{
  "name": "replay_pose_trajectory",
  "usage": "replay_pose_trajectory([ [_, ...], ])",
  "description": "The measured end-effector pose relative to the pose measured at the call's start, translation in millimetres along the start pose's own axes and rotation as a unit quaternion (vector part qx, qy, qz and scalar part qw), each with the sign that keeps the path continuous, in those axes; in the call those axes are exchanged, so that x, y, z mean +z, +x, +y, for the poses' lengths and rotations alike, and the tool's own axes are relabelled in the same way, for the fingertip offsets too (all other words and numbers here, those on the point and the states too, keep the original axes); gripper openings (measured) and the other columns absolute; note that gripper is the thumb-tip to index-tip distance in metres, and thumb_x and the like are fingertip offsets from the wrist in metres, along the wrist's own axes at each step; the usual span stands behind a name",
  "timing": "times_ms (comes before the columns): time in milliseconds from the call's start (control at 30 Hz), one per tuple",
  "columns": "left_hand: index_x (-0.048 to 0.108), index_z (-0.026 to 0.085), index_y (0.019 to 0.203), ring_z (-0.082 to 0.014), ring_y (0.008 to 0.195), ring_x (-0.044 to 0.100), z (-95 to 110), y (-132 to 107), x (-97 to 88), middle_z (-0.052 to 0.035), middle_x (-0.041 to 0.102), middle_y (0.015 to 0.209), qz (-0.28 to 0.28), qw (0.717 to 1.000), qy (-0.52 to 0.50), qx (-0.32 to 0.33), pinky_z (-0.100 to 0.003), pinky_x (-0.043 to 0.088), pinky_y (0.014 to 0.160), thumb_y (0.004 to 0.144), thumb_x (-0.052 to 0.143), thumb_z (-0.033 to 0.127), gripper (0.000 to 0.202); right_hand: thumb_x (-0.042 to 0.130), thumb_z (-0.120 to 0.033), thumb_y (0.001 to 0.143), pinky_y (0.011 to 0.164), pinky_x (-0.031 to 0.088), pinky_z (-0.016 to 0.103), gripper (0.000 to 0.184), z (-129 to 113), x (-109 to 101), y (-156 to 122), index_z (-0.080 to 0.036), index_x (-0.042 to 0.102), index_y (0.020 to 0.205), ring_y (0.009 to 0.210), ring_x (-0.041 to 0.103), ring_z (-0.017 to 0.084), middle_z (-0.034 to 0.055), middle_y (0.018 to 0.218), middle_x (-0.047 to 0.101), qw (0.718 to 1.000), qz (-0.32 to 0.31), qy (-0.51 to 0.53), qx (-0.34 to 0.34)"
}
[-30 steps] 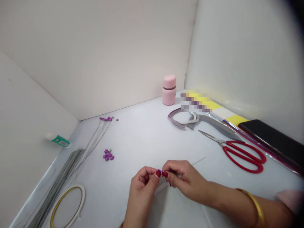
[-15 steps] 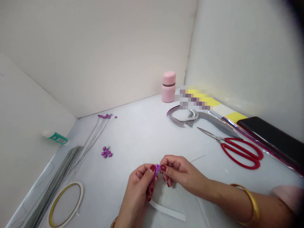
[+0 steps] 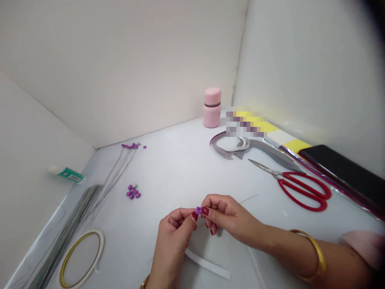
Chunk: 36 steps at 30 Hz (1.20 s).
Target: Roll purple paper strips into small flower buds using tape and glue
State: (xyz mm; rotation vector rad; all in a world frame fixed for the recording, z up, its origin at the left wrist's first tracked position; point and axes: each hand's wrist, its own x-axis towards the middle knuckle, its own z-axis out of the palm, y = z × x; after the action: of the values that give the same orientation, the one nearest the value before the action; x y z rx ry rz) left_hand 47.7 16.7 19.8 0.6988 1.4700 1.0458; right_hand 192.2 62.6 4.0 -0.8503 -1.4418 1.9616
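Observation:
Between the fingertips of both hands is a small purple folded strip [image 3: 197, 210], glossy and shaped like a tight little knot. My left hand [image 3: 176, 228] pinches it from the left with thumb and forefinger. From the right, my right hand [image 3: 225, 212] pinches its other side, thumb on top and the other fingers curled. A white strip [image 3: 210, 268] trails out from beneath my left hand onto the table; whether it joins the purple piece is hidden. Behind my right hand a thin wire [image 3: 249, 198] sticks out. Several small purple folded pieces [image 3: 132, 192] lie in a cluster to the left.
Purple-tipped wires [image 3: 129, 146], a bundle of bare wires [image 3: 72, 224] and a tape roll [image 3: 100, 249] lie left. To the right are red-handled scissors [image 3: 303, 188], grey strips [image 3: 270, 154], a black phone [image 3: 343, 172] and flat packets [image 3: 273, 136]. A pink bottle [image 3: 212, 108] stands behind.
My left thumb has shifted down and closer to the purple piece, and the purple length that ran along it is now out of sight. The view has moved slightly.

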Motion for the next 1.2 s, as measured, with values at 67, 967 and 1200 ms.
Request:
replay_pose_trajectory([
  [67,0.065,0.012,0.064,-0.0010,0.036,0.020,0.1,0.8,0.9,0.0089,0.039,0.041,0.002,1.000,-0.013,-0.005,-0.016,0.010,0.035,0.067,0.063,0.025,0.014,0.051,-0.034,0.082,0.050,0.037,0.021,0.021,0.7,-0.1,-0.5,-0.015,0.050,0.075,0.050,0.046,0.008,-0.0031,0.059,0.050,1.000,0.004,-0.014,-0.007],
  [967,0.059,0.015,0.065,-0.0091,0.048,0.036,-4.3,0.8,-2.1,0.0044,0.048,0.052,-0.034,0.993,0.096,0.065,-0.020,0.028,0.047,0.073,0.058,0.036,0.022,0.050,-0.039,0.082,0.053,0.038,0.021,0.025,2.8,-2.4,-2.1,-0.015,0.052,0.075,0.055,0.045,0.009,-0.0024,0.061,0.049,0.994,0.005,-0.104,-0.032],
  [1200,0.056,0.017,0.066,-0.0111,0.046,0.036,-4.0,-0.7,-1.1,0.0053,0.044,0.049,-0.035,0.987,0.137,0.080,-0.021,0.027,0.045,0.075,0.054,0.040,0.024,0.051,-0.040,0.080,0.052,0.037,0.021,0.026,2.7,-1.9,-1.2,-0.015,0.051,0.072,0.055,0.046,0.009,-0.0023,0.063,0.049,0.997,0.008,-0.075,-0.016],
])
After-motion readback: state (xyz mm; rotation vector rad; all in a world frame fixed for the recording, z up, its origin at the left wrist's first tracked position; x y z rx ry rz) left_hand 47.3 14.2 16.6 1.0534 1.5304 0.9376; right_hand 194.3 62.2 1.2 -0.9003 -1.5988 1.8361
